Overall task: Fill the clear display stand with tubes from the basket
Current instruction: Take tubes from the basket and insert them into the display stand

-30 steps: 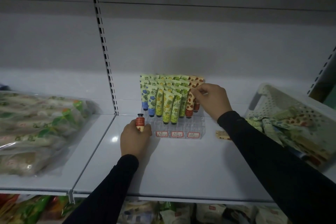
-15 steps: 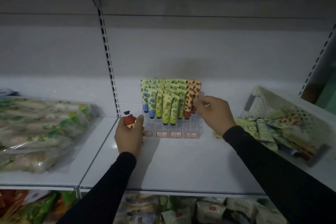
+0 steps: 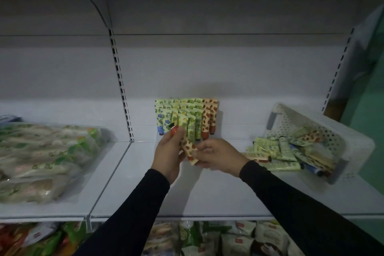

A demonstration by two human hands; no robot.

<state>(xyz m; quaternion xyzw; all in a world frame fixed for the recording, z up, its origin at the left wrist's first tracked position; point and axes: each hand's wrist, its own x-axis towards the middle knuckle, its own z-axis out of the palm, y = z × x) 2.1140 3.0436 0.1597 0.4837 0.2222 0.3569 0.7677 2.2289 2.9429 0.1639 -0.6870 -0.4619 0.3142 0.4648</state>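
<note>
An orange-patterned tube (image 3: 188, 148) with a red cap is held between both hands in front of the display stand. My left hand (image 3: 169, 151) grips its capped upper end. My right hand (image 3: 218, 157) pinches its flat lower end. Rows of upright tubes (image 3: 186, 117) in blue, yellow, green and orange patterns fill the stand behind the hands; the clear stand itself is mostly hidden by them. The white basket (image 3: 295, 120) lies tipped on the shelf at the right, with several tubes (image 3: 284, 151) spilling out of it.
The white shelf (image 3: 207, 197) carries large clear bags of packaged goods (image 3: 41, 158) at the left, beyond a slotted upright (image 3: 122, 93). More packaged goods (image 3: 228, 239) sit on the shelf below. An upper shelf hangs overhead.
My left hand has brought the orange tube from the stand's left side to the middle. My right hand left the standing tubes and now pinches that tube's lower end.
</note>
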